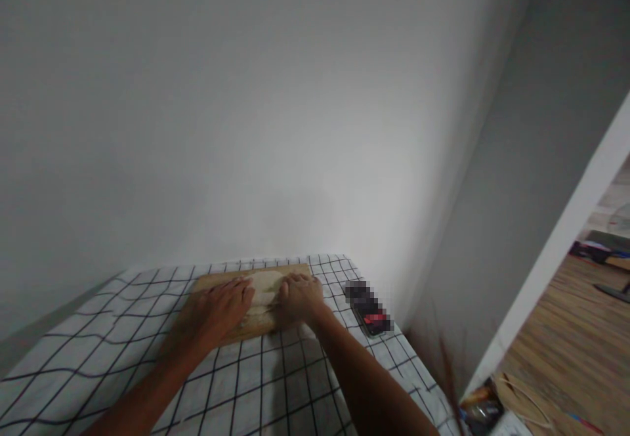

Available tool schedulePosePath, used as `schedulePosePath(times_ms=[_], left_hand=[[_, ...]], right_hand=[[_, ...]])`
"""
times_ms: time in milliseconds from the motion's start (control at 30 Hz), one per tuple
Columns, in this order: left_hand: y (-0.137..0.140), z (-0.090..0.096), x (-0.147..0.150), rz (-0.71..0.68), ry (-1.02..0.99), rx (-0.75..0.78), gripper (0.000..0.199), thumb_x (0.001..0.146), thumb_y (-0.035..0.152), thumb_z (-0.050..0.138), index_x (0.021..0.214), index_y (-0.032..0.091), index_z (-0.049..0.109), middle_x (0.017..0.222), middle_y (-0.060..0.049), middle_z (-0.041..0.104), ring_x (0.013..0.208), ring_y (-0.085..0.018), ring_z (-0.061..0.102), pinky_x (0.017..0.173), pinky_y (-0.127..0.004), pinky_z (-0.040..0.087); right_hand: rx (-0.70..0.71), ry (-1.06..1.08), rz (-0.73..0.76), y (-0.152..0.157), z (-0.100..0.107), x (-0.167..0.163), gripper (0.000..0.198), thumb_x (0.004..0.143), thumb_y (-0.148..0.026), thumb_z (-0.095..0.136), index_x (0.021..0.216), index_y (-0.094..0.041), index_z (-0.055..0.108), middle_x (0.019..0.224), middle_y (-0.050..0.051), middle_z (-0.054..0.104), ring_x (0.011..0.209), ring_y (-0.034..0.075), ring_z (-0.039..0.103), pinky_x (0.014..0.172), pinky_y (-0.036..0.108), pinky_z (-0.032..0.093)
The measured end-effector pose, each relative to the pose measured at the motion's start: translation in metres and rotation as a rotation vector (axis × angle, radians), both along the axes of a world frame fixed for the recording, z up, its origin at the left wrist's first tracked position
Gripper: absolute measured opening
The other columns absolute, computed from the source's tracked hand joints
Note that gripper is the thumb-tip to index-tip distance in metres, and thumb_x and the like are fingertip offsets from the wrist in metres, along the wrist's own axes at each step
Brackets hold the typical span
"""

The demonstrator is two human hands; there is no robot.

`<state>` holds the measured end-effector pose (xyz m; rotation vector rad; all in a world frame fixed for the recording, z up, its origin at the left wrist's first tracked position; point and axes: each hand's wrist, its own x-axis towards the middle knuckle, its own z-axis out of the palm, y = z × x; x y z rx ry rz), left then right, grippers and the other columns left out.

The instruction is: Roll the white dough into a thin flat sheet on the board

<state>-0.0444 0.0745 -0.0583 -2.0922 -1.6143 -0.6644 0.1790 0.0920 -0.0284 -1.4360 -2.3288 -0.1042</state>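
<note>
A pale, flattened piece of dough (266, 286) lies on a wooden board (207, 282), which rests on a checked cloth. At the dough's left end is my left hand (227, 305), palm down, its fingers close together and bent over the edge. My right hand (300, 297) grips the right end with curled fingers, and motion blurs its lower side. Both thumbs and the undersides of the hands are hidden. Between the hands the middle of the dough shows.
The white cloth with dark grid lines (246, 383) covers the table. A phone (369, 308), partly pixelated, lies right of the board. A pale wall (275, 108) rises behind the table. Low at the right are a box (522, 396) with things in it and a wooden floor (556, 337).
</note>
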Motion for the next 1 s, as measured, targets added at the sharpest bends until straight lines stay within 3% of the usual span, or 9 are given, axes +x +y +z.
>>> schedulePosePath(times_ms=[300, 667, 833, 1000], left_hand=[[-0.010, 0.000, 0.003, 0.011, 0.128, -0.008, 0.041, 0.095, 0.019, 0.037, 0.116, 0.014, 0.073, 0.130, -0.016, 0.072, 0.123, -0.035, 0.065, 0.107, -0.055, 0.047], [-0.027, -0.013, 0.008, 0.056, -0.007, 0.099, 0.041, 0.100, 0.029, 0.041, 0.127, 0.016, 0.069, 0.136, -0.014, 0.070, 0.130, -0.031, 0.061, 0.114, -0.054, 0.041], [-0.028, -0.020, 0.004, 0.025, 0.009, 0.122, 0.044, 0.101, 0.031, 0.040, 0.132, 0.014, 0.067, 0.139, -0.013, 0.068, 0.132, -0.031, 0.060, 0.117, -0.053, 0.037], [-0.039, -0.013, 0.007, 0.034, -0.006, 0.073, 0.045, 0.100, 0.031, 0.041, 0.135, 0.016, 0.065, 0.142, -0.011, 0.066, 0.134, -0.029, 0.059, 0.118, -0.053, 0.036]], right_hand=[[-0.020, -0.039, -0.003, -0.012, 0.000, 0.001, 0.035, 0.107, -0.038, 0.036, 0.117, -0.022, 0.066, 0.127, 0.010, 0.070, 0.120, 0.026, 0.064, 0.100, 0.048, 0.047], [0.035, 0.021, 0.003, -0.029, -0.006, 0.003, 0.031, 0.107, -0.032, 0.037, 0.113, -0.024, 0.067, 0.127, 0.005, 0.071, 0.117, 0.020, 0.065, 0.099, 0.036, 0.046], [0.041, 0.061, 0.017, -0.039, -0.010, 0.004, 0.033, 0.108, -0.032, 0.037, 0.120, -0.026, 0.066, 0.138, 0.005, 0.066, 0.125, 0.019, 0.061, 0.104, 0.035, 0.044], [0.045, 0.097, 0.033, -0.050, -0.015, 0.007, 0.038, 0.110, -0.041, 0.034, 0.135, -0.029, 0.060, 0.149, 0.003, 0.059, 0.134, 0.020, 0.055, 0.112, 0.040, 0.038]])
